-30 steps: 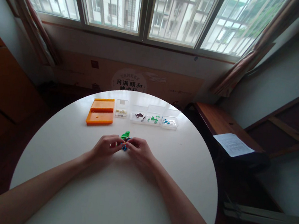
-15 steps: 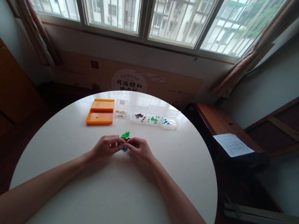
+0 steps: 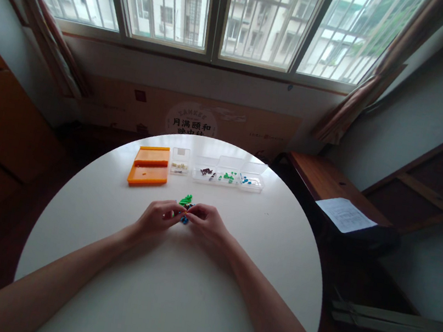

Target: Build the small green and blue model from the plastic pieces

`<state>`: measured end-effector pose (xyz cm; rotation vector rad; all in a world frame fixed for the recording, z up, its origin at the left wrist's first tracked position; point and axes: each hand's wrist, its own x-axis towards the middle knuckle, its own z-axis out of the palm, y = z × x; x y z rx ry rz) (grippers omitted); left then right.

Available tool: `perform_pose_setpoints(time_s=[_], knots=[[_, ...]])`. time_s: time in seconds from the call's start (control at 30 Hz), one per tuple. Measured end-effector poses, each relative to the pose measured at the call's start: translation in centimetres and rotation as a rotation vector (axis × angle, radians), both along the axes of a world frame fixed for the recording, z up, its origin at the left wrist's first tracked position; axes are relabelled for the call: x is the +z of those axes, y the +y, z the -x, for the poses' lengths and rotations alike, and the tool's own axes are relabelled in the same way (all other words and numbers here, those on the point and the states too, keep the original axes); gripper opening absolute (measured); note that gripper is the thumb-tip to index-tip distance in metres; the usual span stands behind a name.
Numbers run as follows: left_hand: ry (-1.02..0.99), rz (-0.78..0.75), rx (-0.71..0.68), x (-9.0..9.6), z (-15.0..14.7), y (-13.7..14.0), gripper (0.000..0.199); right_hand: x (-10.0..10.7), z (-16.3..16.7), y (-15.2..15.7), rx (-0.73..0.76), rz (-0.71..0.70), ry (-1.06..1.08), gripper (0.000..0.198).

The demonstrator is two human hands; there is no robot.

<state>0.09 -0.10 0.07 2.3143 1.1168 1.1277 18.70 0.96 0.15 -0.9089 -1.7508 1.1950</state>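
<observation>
Both of my hands meet over the middle of the white table, fingertips pinched together. Between them is a small building-brick model (image 3: 187,205) with green, dark and blue parts; the fingers hide much of it. My left hand (image 3: 161,216) grips its left side, the fingers curled around it. From the right, my right hand (image 3: 205,219) presses thumb and fingertips against it. A tiny orange spot shows at the fingertips, too small to name. The model's green part (image 3: 186,199) sticks out beyond the hands, and blue pieces (image 3: 184,220) show below the fingertips.
Beyond the hands, an orange tray (image 3: 147,181) holds a tiny piece. To its right stand a clear box (image 3: 180,161) of pale pieces and clear lidded boxes (image 3: 227,184) with dark, green and blue pieces. A printed sheet (image 3: 345,215) lies on a wooden bench (image 3: 320,175) at the right.
Almost nothing differs. Both hands stay at the same spot around the model, with only a slight shift at the fingertips.
</observation>
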Motion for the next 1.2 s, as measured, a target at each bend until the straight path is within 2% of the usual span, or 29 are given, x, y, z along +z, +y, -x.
perform_pose_setpoints(time_s=[0.37, 0.8, 1.0, 1.2], knots=[[-0.018, -0.009, 0.002, 0.05, -0.07, -0.03, 0.015, -0.17, -0.05, 0.12, 0.003, -0.007, -0.007, 0.029], [-0.043, -0.012, -0.061, 0.13, -0.03, 0.0, 0.013, -0.24, -0.12, 0.31, -0.008, 0.048, 0.055, 0.028], [-0.03, -0.011, -0.061, 0.34, 0.0, -0.08, 0.012, -0.08, -0.22, 0.32, -0.018, -0.007, 0.011, 0.024], [-0.048, -0.015, -0.074, 0.23, -0.01, -0.04, 0.012, 0.31, -0.17, 0.16, -0.029, -0.001, 0.003, 0.024]])
